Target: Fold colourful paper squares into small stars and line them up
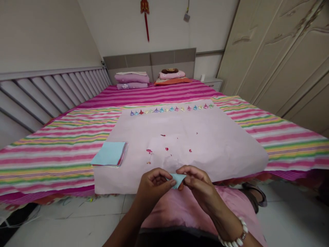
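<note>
A small folded piece of light blue paper (178,179) is held up between my two hands, over the near edge of the white sheet (210,137). My left hand (156,183) pinches its left side between thumb and fingers. At its right corner, my right hand (199,185) grips with thumb and fingertips; a white bead bracelet circles that wrist. To the left lies a stack of square coloured paper (109,153), light blue on top. A row of small folded paper pieces (161,109) in several colours runs along the sheet's far edge.
Small red scraps (149,151) lie scattered on the sheet. Striped bedding (64,137) surrounds it, with folded purple bedding (132,79) and a pink pile (171,74) at the headboard. A pink cushion (185,209) is below my hands. Wardrobe doors (288,58) stand at right.
</note>
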`<state>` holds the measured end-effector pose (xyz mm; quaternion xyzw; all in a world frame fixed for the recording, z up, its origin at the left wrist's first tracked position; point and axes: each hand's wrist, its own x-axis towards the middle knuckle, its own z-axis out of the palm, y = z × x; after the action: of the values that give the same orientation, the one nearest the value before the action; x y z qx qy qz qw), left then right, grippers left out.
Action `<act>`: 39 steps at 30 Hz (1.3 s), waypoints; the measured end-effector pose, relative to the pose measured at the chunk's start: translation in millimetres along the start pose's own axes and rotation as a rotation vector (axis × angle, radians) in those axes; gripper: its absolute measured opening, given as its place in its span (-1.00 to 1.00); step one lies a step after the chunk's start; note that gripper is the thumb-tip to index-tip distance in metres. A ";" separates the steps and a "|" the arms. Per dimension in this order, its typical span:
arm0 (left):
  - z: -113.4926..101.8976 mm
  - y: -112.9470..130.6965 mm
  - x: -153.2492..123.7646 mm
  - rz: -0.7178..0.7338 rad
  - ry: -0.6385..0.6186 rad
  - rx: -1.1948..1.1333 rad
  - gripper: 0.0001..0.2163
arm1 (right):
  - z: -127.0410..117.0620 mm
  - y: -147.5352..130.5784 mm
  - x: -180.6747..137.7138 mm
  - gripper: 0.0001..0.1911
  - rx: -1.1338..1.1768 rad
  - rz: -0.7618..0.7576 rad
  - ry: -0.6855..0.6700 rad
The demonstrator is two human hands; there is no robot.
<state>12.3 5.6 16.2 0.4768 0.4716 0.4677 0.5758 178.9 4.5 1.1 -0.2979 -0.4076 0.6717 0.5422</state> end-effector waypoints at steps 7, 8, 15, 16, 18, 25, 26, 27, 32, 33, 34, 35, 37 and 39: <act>3.0 5.6 -4.4 0.189 0.030 0.229 -0.91 | 1.5 1.2 1.2 -0.70 -0.131 0.083 0.097; 3.6 6.2 -4.8 0.195 0.027 0.229 -0.91 | 1.8 1.4 1.4 -0.71 -0.150 0.085 0.099; 5.4 1.0 -3.9 0.091 0.056 0.085 -0.67 | 3.2 -2.4 2.3 -0.77 -0.206 0.067 0.082; 5.7 0.2 -3.1 0.055 0.045 0.064 -0.64 | 3.5 -3.1 2.3 -0.77 -0.210 0.065 0.081; 6.6 -0.6 -1.3 -0.018 0.031 0.044 -0.72 | 4.3 -4.0 2.4 -0.77 -0.220 0.061 0.077; 5.8 -3.2 2.7 -0.004 0.021 0.024 -0.84 | 7.1 -1.6 5.2 -0.76 -0.196 0.065 0.103; 4.8 -4.0 3.1 -0.002 0.021 0.030 -0.84 | 7.0 -0.8 5.8 -0.76 -0.187 0.074 0.121; 3.8 -4.8 3.4 -0.002 0.018 0.037 -0.85 | 6.7 -0.1 6.2 -0.76 -0.175 0.084 0.143; 0.5 -4.8 4.8 0.020 0.019 0.111 -0.81 | 3.0 0.6 7.4 -0.81 -0.136 0.103 0.196; 0.5 -4.5 4.8 0.024 0.029 0.117 -0.79 | 2.1 0.6 7.5 -0.82 -0.141 0.098 0.189; 0.9 -4.3 4.8 0.023 0.037 0.114 -0.78 | 1.3 0.8 7.5 -0.83 -0.146 0.092 0.183; 1.6 -4.4 4.7 0.014 0.040 0.100 -0.77 | 0.7 1.1 7.6 -0.84 -0.151 0.086 0.180; 3.8 -5.7 4.1 -0.013 0.025 0.051 -0.80 | -0.1 2.1 7.9 -0.85 -0.153 0.066 0.191; 6.3 -7.9 3.5 -0.038 -0.014 0.001 -0.78 | -0.1 3.2 8.2 -0.86 -0.151 0.037 0.207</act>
<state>19.7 7.6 8.7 0.4714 0.4768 0.4528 0.5877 175.5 12.3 -1.3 -0.4131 -0.3935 0.6145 0.5449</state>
